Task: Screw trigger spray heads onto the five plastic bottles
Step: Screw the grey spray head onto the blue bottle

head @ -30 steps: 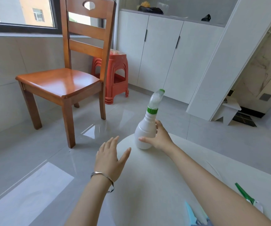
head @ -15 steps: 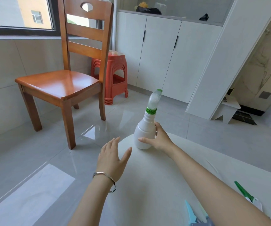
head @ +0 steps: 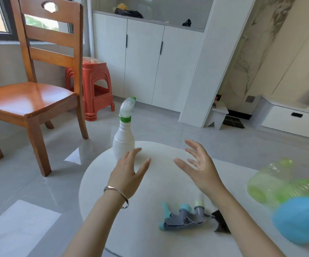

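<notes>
Both hands hover empty over the white table, fingers spread wide: the left hand just short of the finished white bottle, which stands upright beyond its fingertips with its head screwed on; the right hand well clear of it. Below the right wrist lies a loose grey-blue spray head, and out past that forearm lie a green bottle and a blue bottle, blurred, so I cannot tell whether their necks are bare. These bottles look light and thin-walled, probably slick; grip the body firmly near the shoulder, and turn the head by its ribbed collar, not the trigger.
</notes>
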Demonstrator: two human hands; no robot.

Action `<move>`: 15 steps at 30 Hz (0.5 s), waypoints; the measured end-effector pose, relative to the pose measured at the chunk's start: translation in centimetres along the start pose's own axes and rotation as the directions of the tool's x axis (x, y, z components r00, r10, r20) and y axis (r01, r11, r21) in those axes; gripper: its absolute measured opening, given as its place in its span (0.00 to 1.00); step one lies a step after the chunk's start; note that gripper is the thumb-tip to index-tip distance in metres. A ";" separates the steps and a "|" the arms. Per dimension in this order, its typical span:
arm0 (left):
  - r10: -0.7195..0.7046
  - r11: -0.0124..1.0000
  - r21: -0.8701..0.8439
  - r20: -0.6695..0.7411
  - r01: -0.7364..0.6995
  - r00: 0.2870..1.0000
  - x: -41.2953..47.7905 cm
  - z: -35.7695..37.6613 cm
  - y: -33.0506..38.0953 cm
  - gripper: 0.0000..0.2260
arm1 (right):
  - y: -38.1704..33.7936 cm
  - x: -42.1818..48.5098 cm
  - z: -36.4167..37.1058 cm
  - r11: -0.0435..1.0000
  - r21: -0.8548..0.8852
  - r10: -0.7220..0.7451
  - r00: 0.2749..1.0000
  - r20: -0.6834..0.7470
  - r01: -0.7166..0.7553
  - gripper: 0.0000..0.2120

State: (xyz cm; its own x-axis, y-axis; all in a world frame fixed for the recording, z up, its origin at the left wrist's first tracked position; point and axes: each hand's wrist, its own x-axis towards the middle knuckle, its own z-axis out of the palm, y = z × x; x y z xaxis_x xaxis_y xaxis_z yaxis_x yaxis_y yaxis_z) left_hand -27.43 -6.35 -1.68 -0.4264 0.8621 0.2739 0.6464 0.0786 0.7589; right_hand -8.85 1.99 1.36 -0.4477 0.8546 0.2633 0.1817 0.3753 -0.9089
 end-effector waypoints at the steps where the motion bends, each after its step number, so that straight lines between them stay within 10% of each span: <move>1: 0.029 1.000 -0.001 0.026 -0.029 0.999 -0.3 0.9 0.9 0.22 | 0.1 -1.3 -1.6 1.000 -0.022 -0.004 0.999 -0.034 0.003 0.26; 15: 0.297 0.929 0.113 0.338 -0.352 0.893 -4.4 12.7 9.7 0.23 | 4.4 -10.5 -18.2 0.885 -0.463 -0.188 0.874 -0.448 -0.047 0.31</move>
State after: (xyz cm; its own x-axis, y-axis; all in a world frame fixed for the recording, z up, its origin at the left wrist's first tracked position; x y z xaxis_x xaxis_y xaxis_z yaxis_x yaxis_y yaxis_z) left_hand -11.21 -3.03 -3.04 0.0249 0.9624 0.2704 0.8220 -0.1736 0.5423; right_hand 12.62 1.20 0.52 -0.0332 0.8372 0.5460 0.5873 0.4583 -0.6671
